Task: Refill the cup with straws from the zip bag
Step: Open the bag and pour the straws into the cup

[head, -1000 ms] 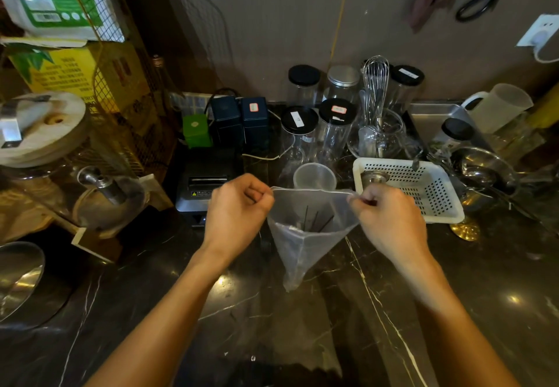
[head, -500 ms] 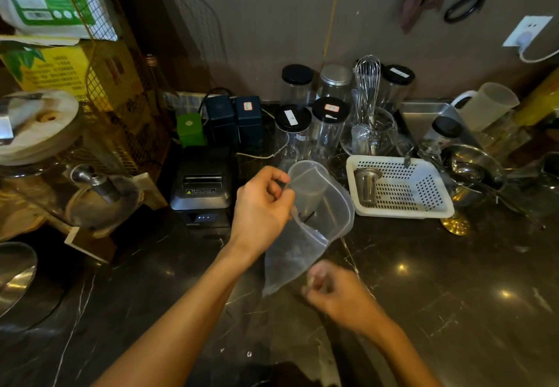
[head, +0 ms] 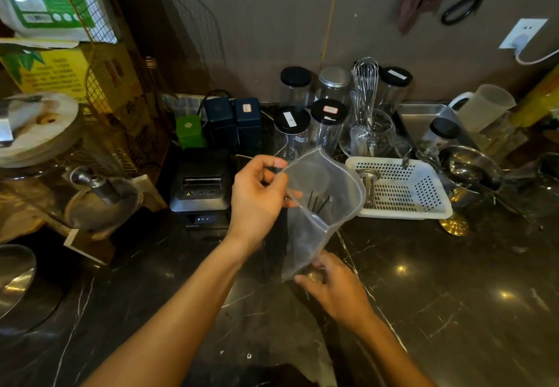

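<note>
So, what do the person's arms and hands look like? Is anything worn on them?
Both forearms are bare as far as the picture shows: no sleeves, no gloves. The left hand and right hand show no rings, and neither wrist has a watch or band.

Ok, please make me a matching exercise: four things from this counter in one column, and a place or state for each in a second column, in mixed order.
Things:
1. zip bag
2. whisk
3. metal cup
4. right hand

Places or states:
A. lies in the white basket
B. pinches the bag's bottom corner
C. stands in a glass jar
D. held open at the rim by the left hand

Pairs: 1-D, 2-C, 3-A, 4-B
</note>
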